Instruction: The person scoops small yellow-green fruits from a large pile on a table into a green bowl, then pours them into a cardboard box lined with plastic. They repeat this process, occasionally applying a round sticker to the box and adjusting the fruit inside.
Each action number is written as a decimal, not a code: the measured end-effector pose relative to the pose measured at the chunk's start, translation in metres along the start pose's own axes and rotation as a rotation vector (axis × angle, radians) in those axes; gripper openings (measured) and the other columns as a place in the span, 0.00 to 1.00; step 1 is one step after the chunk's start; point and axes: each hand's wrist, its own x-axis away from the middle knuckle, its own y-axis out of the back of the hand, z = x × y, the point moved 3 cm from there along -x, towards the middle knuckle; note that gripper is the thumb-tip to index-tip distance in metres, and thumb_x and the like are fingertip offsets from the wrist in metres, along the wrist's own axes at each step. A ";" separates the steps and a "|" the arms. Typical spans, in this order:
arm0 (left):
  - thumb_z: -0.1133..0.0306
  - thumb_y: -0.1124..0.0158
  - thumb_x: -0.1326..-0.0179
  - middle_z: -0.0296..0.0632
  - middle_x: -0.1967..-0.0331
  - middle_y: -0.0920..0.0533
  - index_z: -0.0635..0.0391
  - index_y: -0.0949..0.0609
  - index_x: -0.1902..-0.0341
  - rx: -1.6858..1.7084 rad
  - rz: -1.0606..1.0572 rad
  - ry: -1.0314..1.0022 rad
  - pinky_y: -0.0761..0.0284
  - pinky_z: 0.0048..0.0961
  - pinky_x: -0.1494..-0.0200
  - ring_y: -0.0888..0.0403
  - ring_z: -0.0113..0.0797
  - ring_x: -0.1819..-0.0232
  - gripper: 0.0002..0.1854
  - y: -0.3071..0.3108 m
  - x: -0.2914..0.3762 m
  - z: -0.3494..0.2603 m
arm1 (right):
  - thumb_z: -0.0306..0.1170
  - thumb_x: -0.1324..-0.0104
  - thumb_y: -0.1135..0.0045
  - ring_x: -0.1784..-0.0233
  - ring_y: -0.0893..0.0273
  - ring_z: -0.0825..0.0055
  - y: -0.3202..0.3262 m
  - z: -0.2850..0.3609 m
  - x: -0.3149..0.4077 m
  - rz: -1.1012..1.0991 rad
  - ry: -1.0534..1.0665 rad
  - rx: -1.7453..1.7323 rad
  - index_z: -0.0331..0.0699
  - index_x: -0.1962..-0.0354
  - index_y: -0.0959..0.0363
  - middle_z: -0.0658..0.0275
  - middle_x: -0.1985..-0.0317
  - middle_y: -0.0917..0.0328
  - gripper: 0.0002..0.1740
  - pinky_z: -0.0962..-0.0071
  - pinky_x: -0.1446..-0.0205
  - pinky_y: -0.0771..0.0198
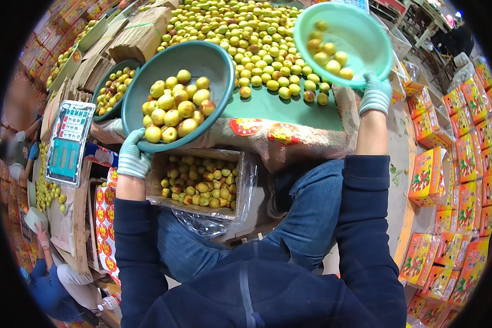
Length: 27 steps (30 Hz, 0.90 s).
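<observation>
My left hand (133, 158), in a striped knit glove, grips the near rim of a dark teal plastic basin (211, 65). Yellow-green jujubes (176, 106) with reddish patches are heaped in that basin. At the right, my gloved right hand (375, 95) holds the near rim of a lighter mint-green basin (365, 45), tilted, with several jujubes (328, 55) along its left side. Between and behind the basins, many loose jujubes (262, 49) cover a green tabletop (287, 108). Below the teal basin, a plastic-lined cardboard box (241, 180) contains more jujubes (207, 184).
A digital scale panel (70, 141) stands left, near a smaller basin of fruit (119, 88). Flattened cardboard (137, 33) is stacked at the back left. Printed fruit cartons (428, 176) line the right. Two people work at far left, one with a blue glove (33, 151). A sticker sheet (106, 229) hangs nearby.
</observation>
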 end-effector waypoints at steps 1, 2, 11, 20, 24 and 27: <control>0.72 0.37 0.42 0.42 0.63 0.16 0.60 0.23 0.54 -0.006 0.036 0.002 0.14 0.27 0.67 0.15 0.35 0.66 0.13 -0.015 -0.004 0.007 | 0.24 0.44 0.40 0.62 0.17 0.66 0.008 0.018 0.003 -0.117 0.126 0.073 0.29 0.53 0.25 0.54 0.59 0.19 0.19 0.66 0.64 0.19; 0.72 0.38 0.41 0.43 0.61 0.16 0.60 0.23 0.52 -0.014 0.101 0.035 0.14 0.31 0.61 0.15 0.37 0.63 0.14 -0.033 -0.003 0.014 | 0.23 0.44 0.39 0.60 0.18 0.66 0.010 0.033 0.013 -0.174 0.112 0.027 0.29 0.51 0.26 0.54 0.57 0.20 0.21 0.66 0.61 0.19; 0.66 0.37 0.41 0.43 0.66 0.17 0.58 0.23 0.57 -0.199 0.101 0.096 0.16 0.35 0.63 0.16 0.38 0.65 0.12 -0.209 -0.019 0.120 | 0.16 0.45 0.42 0.52 0.19 0.66 0.038 0.048 0.017 -0.339 0.152 -0.139 0.31 0.43 0.34 0.55 0.48 0.24 0.30 0.66 0.55 0.17; 0.61 0.46 0.36 0.48 0.65 0.17 0.68 0.21 0.52 -0.683 0.218 -0.082 0.21 0.33 0.62 0.18 0.37 0.64 0.20 -0.257 -0.017 0.182 | 0.17 0.44 0.43 0.56 0.19 0.65 -0.022 0.048 0.059 0.146 0.059 -0.347 0.38 0.41 0.34 0.59 0.50 0.23 0.31 0.64 0.62 0.17; 0.59 0.43 0.33 0.48 0.45 0.23 0.57 0.32 0.35 -0.227 0.459 0.296 0.16 0.44 0.58 0.19 0.45 0.52 0.26 -0.250 0.021 0.175 | 0.20 0.41 0.44 0.55 0.20 0.68 -0.056 0.045 0.086 0.401 0.082 -0.269 0.36 0.40 0.35 0.60 0.51 0.23 0.29 0.68 0.54 0.20; 0.58 0.44 0.31 0.45 0.47 0.22 0.60 0.31 0.36 -0.345 0.570 0.297 0.18 0.37 0.52 0.20 0.41 0.49 0.25 -0.214 0.044 0.163 | 0.20 0.41 0.45 0.52 0.23 0.69 -0.083 0.048 0.112 0.565 0.113 -0.288 0.33 0.41 0.35 0.60 0.49 0.24 0.29 0.70 0.48 0.24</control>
